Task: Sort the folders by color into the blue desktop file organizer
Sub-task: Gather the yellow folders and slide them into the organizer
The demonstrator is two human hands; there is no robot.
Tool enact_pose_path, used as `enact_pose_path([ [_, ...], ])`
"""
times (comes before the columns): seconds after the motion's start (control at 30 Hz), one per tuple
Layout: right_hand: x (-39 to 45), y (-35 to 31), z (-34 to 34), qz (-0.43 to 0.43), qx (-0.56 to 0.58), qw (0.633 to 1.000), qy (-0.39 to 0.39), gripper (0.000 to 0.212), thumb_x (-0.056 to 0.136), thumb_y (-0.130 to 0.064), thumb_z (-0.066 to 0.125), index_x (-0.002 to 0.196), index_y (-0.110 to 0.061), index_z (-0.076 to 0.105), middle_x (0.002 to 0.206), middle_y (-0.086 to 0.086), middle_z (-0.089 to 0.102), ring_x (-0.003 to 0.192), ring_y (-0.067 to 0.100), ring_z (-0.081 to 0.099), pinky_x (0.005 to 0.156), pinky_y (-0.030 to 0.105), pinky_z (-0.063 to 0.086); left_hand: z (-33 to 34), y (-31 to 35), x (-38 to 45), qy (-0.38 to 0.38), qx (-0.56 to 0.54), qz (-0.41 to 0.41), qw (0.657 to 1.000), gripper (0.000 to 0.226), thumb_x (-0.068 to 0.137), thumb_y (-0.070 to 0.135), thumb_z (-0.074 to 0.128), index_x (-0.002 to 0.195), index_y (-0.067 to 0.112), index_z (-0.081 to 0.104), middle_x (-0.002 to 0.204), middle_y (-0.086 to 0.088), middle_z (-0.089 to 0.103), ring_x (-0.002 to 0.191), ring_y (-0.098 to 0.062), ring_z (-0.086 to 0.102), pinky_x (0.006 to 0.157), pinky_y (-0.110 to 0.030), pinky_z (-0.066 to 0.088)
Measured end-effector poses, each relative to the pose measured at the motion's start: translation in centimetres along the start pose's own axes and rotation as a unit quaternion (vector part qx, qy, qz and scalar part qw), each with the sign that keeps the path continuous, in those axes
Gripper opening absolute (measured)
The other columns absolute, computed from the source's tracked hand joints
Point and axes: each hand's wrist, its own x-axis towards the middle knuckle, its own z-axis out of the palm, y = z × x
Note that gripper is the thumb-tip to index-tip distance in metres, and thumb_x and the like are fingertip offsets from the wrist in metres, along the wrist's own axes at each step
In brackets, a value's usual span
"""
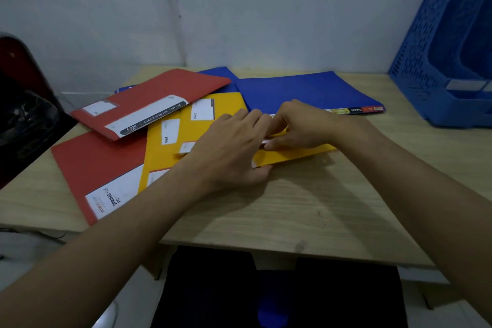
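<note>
Folders lie spread on a wooden desk (306, 216). Several yellow folders (186, 125) overlap in the middle. One red folder (149, 93) lies at the back left and a second red folder (90, 168) at the front left. A blue folder (306, 90) sits at the back, with another blue folder (218, 72) peeking out behind the red one. My left hand (229, 149) presses on the yellow pile with its thumb under the front edge. My right hand (298, 125) pinches the yellow folders' edge. The blue desktop file organizer (439, 61) stands at the far right.
A dark red chair back with a black bag (24, 104) sits at the left edge of the desk. White walls meet in a corner behind the desk. Bare wood shows in front of the folders. My dark-clothed lap (279, 293) is below the desk's front edge.
</note>
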Motion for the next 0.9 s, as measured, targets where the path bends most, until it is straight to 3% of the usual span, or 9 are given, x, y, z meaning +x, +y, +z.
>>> enact_pose_path([
  [0.1,-0.8,-0.7,-1.9,0.002,0.019,0.999,-0.033,0.030,0.088,-0.038,0.074,0.116,-0.031,0.074,0.114,-0.015,0.072,0.100,-0.002,0.062,0.085,0.017,0.048,0.4,0.5,0.0,-0.033,0.072,-0.041,0.996,0.051,0.094,0.063,0.040,0.107,0.016,0.056,0.098,-0.004,0.064,0.082,-0.020,0.057,0.059,-0.032,0.030],
  [0.3,-2.0,-2.4,-4.4,0.025,0.057,0.996,-0.058,0.023,0.088,-0.033,0.069,0.110,-0.037,0.076,0.095,-0.025,0.070,0.093,-0.002,0.061,0.082,0.022,0.045,0.4,0.9,0.5,-0.035,0.163,0.000,0.986,0.050,0.106,0.043,0.020,0.101,0.012,0.059,0.085,-0.007,0.064,0.072,-0.024,0.060,0.056,-0.034,0.032],
  [0.37,-2.4,-2.9,-5.0,0.031,0.063,0.993,-0.092,0.034,0.081,-0.030,0.071,0.114,-0.038,0.072,0.102,-0.024,0.068,0.097,0.000,0.060,0.085,0.026,0.046,0.0,0.4,0.9,-0.030,0.177,0.022,0.984,0.058,0.103,0.036,0.006,0.103,0.011,0.059,0.085,-0.008,0.063,0.071,-0.025,0.060,0.056,-0.035,0.032],
  [0.43,-2.5,-3.1,-4.8,0.034,-0.003,0.995,-0.095,0.046,0.074,-0.026,0.076,0.116,-0.039,0.065,0.112,-0.017,0.066,0.103,0.008,0.058,0.085,0.030,0.048,-0.5,0.0,1.4,-0.008,0.201,0.035,0.979,0.059,0.104,0.035,0.006,0.101,0.011,0.059,0.083,-0.007,0.063,0.069,-0.024,0.060,0.056,-0.035,0.033],
  [0.53,-2.2,-3.3,-3.3,0.023,-0.125,0.991,0.050,0.020,0.078,-0.021,0.071,0.096,-0.031,0.067,0.085,-0.007,0.063,0.086,0.020,0.058,0.066,0.033,0.044,-1.5,-0.8,2.6,0.018,0.219,0.038,0.975,0.055,0.107,0.037,0.010,0.095,0.014,0.058,0.081,-0.005,0.063,0.068,-0.024,0.060,0.058,-0.035,0.033],
  [0.63,-1.9,-2.8,-3.5,-0.004,-0.155,0.971,0.184,0.004,0.082,-0.018,0.065,0.079,-0.021,0.063,0.069,-0.002,0.059,0.069,0.023,0.051,0.055,0.034,0.034,-3.2,-1.9,3.9,0.076,0.236,0.026,0.968,0.048,0.108,0.041,0.026,0.085,0.014,0.058,0.074,-0.007,0.064,0.064,-0.027,0.060,0.060,-0.037,0.039],
  [0.77,-1.9,-2.5,-5.9,-0.003,-0.148,0.959,0.242,0.024,0.076,-0.019,0.071,0.066,-0.022,0.049,0.056,-0.008,0.039,0.059,0.021,0.039,0.050,0.032,0.021,-6.3,-3.7,5.5,0.181,0.218,-0.002,0.959,0.056,0.097,0.060,0.046,0.081,0.008,0.061,0.072,-0.014,0.066,0.069,-0.033,0.062,0.084,-0.045,0.046],
  [0.9,-1.5,-2.3,-8.4,0.015,-0.134,0.956,0.262,0.027,0.078,-0.026,0.074,0.070,-0.022,0.049,0.063,-0.009,0.045,0.069,0.021,0.045,0.053,0.033,0.023,-8.8,-5.7,7.1,0.209,0.249,-0.076,0.943,0.081,0.087,0.081,0.034,0.087,0.005,0.062,0.081,-0.015,0.068,0.088,-0.036,0.059,0.105,-0.054,0.033],
])
